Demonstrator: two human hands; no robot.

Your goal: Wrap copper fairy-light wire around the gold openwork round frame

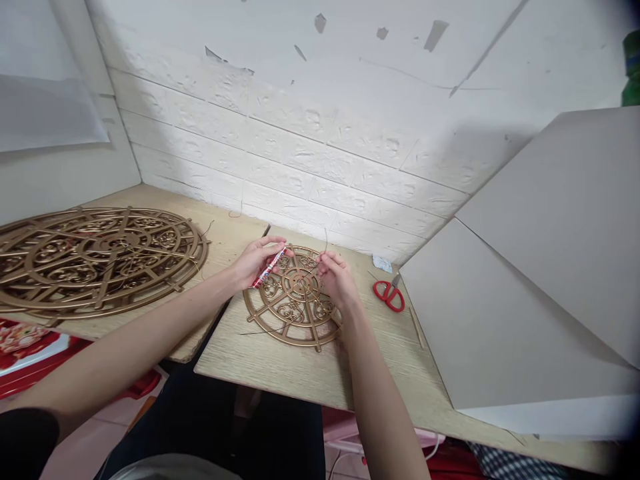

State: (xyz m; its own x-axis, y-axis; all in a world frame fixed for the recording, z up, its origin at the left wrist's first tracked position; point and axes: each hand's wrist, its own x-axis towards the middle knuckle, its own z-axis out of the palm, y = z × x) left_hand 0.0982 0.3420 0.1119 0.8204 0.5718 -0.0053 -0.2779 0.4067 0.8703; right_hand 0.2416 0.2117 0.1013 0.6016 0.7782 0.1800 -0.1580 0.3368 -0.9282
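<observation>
My left hand (pixel 257 261) is closed around a narrow red-and-white printed tube (pixel 270 268), which tilts up to the right. In my right hand (pixel 337 277) the thumb and fingers pinch a thin dark wire (pixel 327 239) whose end sticks up above the fingertips. Both hands are over a round gold openwork ornament (pixel 291 312) with rings, spokes and scrollwork, lying flat on the board. My right hand hides part of its right side. Another thin dark strand crosses its lower left rim.
Larger gold openwork rounds (pixel 113 257) lie stacked on the left table. Red-handled scissors (pixel 389 295) rest at the right, near a small pale packet (pixel 382 263). Big white panels (pixel 500 300) stand along the right edge. A white brick-patterned wall (pixel 310 147) rises behind.
</observation>
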